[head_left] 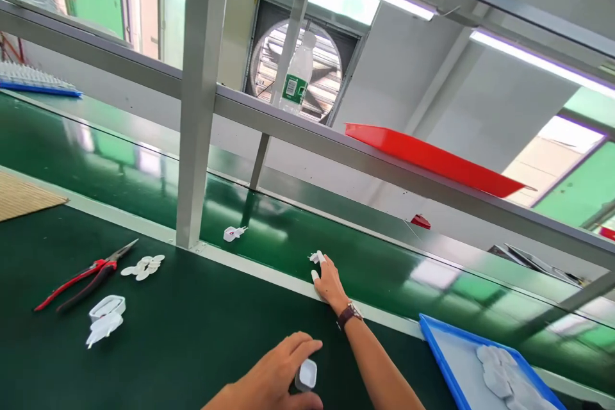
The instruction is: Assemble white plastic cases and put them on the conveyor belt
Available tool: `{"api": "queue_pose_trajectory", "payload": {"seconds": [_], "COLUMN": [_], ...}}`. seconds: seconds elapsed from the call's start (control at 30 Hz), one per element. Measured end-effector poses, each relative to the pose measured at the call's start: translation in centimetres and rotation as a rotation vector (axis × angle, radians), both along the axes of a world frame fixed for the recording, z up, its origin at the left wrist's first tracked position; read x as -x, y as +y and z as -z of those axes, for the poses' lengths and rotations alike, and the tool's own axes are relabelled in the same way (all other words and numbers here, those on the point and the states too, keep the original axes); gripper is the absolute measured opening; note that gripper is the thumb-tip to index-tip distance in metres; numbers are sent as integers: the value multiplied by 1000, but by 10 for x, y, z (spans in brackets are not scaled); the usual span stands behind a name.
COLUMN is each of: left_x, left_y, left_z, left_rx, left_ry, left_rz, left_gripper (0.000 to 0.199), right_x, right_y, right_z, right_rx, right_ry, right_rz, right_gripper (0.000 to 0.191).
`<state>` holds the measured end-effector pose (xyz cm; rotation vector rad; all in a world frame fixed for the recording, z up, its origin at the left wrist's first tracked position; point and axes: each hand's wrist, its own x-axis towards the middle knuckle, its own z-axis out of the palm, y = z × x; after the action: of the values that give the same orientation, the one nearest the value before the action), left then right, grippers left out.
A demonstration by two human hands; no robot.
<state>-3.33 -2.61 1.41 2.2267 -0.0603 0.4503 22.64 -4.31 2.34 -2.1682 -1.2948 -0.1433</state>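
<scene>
In the head view, my left hand (283, 368) curls its grip round a smooth, square-mouthed white housing (307, 375) at six o'clock, on the dark green worktop (192, 339). Beyond the pale edge strip (269, 278), my right hand (330, 283) has its grip parted, index fingertip touching a small white plug piece (314, 257) at the housing's twelve; a blue-rimmed tray (456, 359) bounds four o'clock.

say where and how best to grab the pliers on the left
Take the pliers around both handles, probably just behind the pivot, coming from above: they lie flat, the handles splay out toward the left, and the pointed nose faces away.
</scene>
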Motion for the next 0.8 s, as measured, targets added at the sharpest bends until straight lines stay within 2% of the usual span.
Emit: {"api": "queue_pose_trajectory", "payload": {"seconds": [0.03,0.1,0.17,0.23,0.33,0.43,0.53,0.6,0.63,0.7,0.8], "left_x": [-1,-3,-3,-2,-1,-2,-3,-1,0,3,6], "left_y": [3,9,14,19,22,21,15,9,6,0,-10], "left_z": [3,7,6,1,-11,-20,-24,-27,-29,-34,-42], "left_rx": [-6,-13,-13,-9,19,98,210,286,324,408,609], "left_ry": [-3,-48,-122,-188,-245,-309,-344,-334,-324,-300,-262], "left_rz": [-30,-134,-246,-329,-402,-411,-377,-328,-301,-257,-146], "left_gripper": [73,61,49,45,49,61,49,38,36,37,43], "right_x": [-2,-3,0,10,38,75,105,116,119,123,126], "right_y": [9,19,20,14,-5,-34,-62,-80,-89,-106,-132], "right_z": [-3,-10,-17,-23,-31,-37,-39,-40,-41,-43,-48], "right_rx": [-20,-60,-97,-135,-197,-238,-288,-340,-372,-417,-388], "right_ry": [28,93,176,282,465,620,870,990,962,713,303], "right_rz": [12,28,24,-3,-68,-133,-207,-209,-183,-129,-193], "right_gripper": [53,48,44,44,51,57,54,54,56,63,60]}}
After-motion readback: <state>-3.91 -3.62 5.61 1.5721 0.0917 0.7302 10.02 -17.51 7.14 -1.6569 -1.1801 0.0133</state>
